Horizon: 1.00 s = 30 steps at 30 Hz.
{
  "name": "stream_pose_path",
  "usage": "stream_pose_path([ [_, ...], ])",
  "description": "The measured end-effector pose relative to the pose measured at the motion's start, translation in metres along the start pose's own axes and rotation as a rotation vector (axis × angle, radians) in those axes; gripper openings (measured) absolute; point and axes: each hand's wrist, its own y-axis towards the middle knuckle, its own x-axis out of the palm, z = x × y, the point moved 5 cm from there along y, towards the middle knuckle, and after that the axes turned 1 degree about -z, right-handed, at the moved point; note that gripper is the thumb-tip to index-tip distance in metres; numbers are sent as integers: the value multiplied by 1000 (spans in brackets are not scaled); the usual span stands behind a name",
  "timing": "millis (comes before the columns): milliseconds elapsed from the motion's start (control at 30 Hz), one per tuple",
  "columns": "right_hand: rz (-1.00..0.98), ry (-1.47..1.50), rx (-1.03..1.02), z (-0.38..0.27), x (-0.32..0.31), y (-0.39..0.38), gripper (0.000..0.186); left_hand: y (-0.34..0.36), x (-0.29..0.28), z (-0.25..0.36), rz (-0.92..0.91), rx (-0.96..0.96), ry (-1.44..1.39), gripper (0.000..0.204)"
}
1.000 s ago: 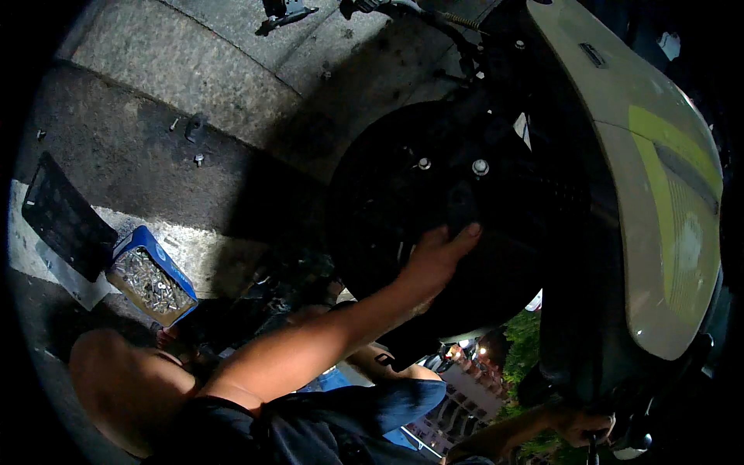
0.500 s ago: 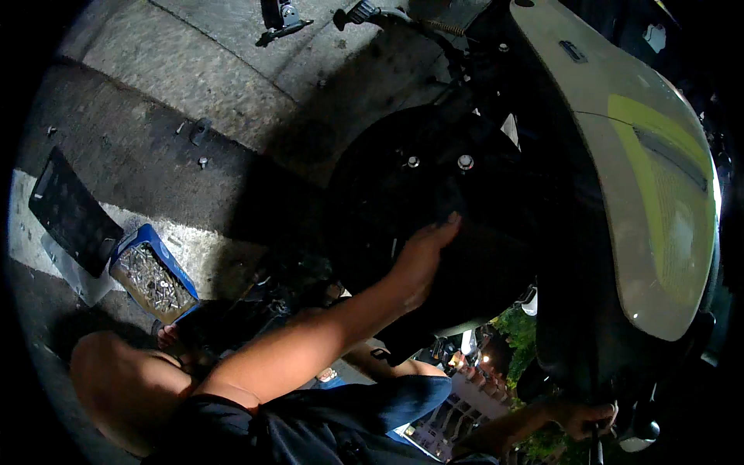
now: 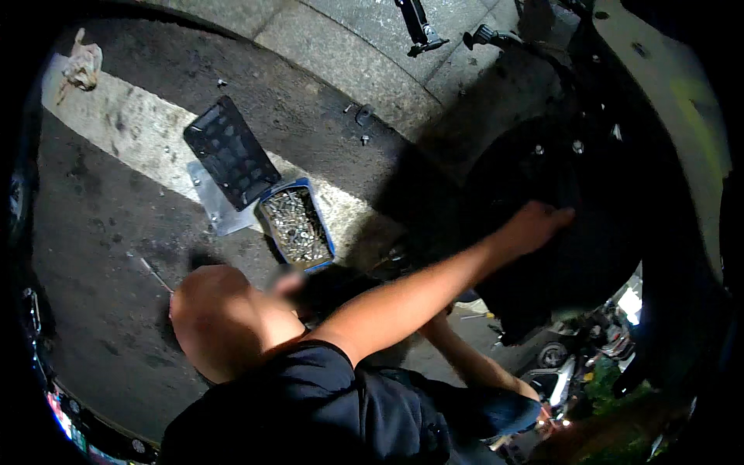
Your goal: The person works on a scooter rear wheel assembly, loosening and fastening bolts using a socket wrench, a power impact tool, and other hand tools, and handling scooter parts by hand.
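My left hand is not in the picture. At the lower right a dim, blurred brown shape, seemingly my right forearm (image 3: 608,442), runs into darkness, and its fingers cannot be made out. A co-worker in a dark shirt (image 3: 302,411) crouches in front of me. That person's outstretched hand (image 3: 539,225) rests against a large round black part (image 3: 504,182) of a motorbike, beneath two shiny bolts (image 3: 558,146). The co-worker's other forearm (image 3: 480,364) is bent low, its hand hidden. A pale body panel (image 3: 659,46) with yellow-green trim curves along the right.
A blue-edged box (image 3: 321,225) full of bolts and screws stands on the road beside a black tray (image 3: 232,151) and a clear sheet (image 3: 213,203). Loose hardware (image 3: 364,140) lies near the kerb. Farther left are a crumpled bag (image 3: 81,66) and a thin tool (image 3: 155,273).
My view has swung left, so the box, co-worker and motorbike sit farther right. The hand gripping something at the lower right can no longer be made out. The co-worker's hand stays at the black part.
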Motion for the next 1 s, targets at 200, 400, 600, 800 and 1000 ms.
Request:
stream_pose_path([
  [200,289,-9,95,71,-149,-94,25,-32,-89,29,388,336,664,32],
  [400,1145,-197,-31,56,-332,-298,27,-108,-218,44,1138,366,1201,23],
  [600,795,59,-425,-16,-270,-213,27,-110,-271,37,956,218,1806,17],
  [800,696,511,-347,-6,-214,-170,20,-96,-257,50,1020,204,1778,13],
  [1000,695,1401,-200,21,-212,-171,25,-77,-83,115,142,649,-171,20],
])
